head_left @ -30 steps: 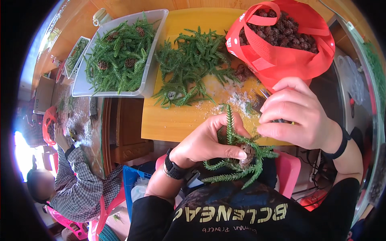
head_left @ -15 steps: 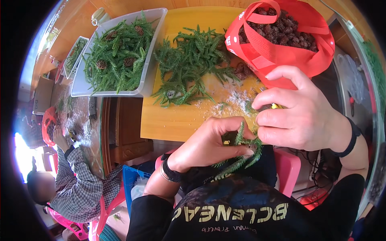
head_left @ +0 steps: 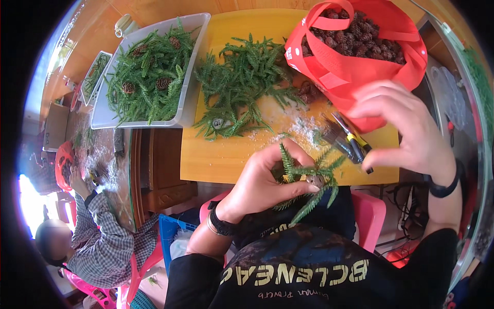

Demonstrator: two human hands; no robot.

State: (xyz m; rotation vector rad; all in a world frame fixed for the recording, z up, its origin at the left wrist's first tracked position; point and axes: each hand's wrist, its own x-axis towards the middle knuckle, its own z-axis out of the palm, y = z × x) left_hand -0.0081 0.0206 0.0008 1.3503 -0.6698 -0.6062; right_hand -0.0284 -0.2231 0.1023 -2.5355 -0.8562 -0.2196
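Note:
My left hand (head_left: 267, 180) pinches a green artificial pine sprig (head_left: 306, 203) between thumb and fingers, above my lap. Its needled tips spread out around a small brown round piece (head_left: 316, 181), perhaps a pine cone's base. My right hand (head_left: 401, 123) is raised in front of the red bag, thumb and fingers apart, with nothing in it; its fingers are slightly blurred. Below it on the yellow table (head_left: 221, 165) lie pliers (head_left: 352, 136) with black and yellow handles. Beside them is a dark-bristled brush (head_left: 337, 135).
A red bag (head_left: 329, 67) full of pine cones (head_left: 360, 41) stands at the back right. Loose green sprigs (head_left: 247, 72) and white flakes (head_left: 306, 129) lie on the table. A clear bin (head_left: 188, 98) holds sprigs with cones. At the left, another person (head_left: 110, 237) sits at a table.
My right hand has moved up and right, away from the sprig, its fingers spreading. The pliers and brush now show. My left hand still holds the sprig, whose brown centre is now visible.

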